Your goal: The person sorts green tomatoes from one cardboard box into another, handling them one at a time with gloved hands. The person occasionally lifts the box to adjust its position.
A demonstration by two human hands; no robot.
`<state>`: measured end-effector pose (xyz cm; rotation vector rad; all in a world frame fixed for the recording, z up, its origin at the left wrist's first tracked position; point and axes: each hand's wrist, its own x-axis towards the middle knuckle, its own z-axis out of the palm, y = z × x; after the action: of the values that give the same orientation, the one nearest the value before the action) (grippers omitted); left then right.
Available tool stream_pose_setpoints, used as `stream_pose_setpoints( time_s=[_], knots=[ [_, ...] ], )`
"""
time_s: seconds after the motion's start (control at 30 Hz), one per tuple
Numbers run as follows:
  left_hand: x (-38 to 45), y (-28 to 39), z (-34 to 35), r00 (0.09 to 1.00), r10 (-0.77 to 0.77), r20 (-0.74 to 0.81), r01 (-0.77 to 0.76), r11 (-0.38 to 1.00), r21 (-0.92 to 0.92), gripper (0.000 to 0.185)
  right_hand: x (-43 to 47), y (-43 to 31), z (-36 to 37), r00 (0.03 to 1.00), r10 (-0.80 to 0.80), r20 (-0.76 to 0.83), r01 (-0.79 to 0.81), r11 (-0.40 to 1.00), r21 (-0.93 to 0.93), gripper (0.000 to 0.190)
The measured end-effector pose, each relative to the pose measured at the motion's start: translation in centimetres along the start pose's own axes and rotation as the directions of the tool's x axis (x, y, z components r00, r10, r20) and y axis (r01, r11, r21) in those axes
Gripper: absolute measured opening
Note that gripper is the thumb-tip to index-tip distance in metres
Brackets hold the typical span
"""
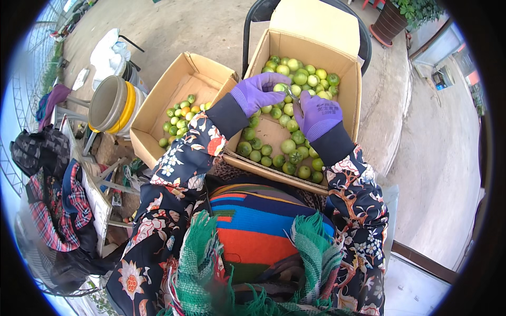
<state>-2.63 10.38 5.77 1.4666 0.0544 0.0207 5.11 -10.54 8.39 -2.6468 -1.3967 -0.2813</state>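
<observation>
In a purple glove, my left hand [259, 90] pinches a pale green tomato [280, 87] between thumb and fingers. My right hand [319, 113], gloved alike, grips small metal snips [292, 94] whose tip meets that tomato. Both hands are above the larger cardboard box [350, 98], where many green tomatoes [295, 156] lie at the far end and along the near side, with bare cardboard between. To the left, a second cardboard box [148, 136] holds smaller green tomatoes [182, 118], a few of them orange. My left forearm hides part of this box.
A black-framed chair [246, 39] stands behind the larger box. White buckets [106, 104], one with a yellow band, are at left beside a table [85, 197] with clothes [59, 213] and a dark backpack [41, 150]. A potted plant [391, 21] stands at far right on concrete floor.
</observation>
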Motion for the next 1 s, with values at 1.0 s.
stream_pose_setpoints(
  time_s=[1.0],
  knots=[
    [-3.6, -6.0, -12.7, 0.672, 0.239, -0.701, -0.051, 0.959, 0.278, 0.034, 0.3, 1.8, -0.6, 0.966, 0.253, -0.049, -0.232, 0.938, 0.257, 0.029]
  ],
)
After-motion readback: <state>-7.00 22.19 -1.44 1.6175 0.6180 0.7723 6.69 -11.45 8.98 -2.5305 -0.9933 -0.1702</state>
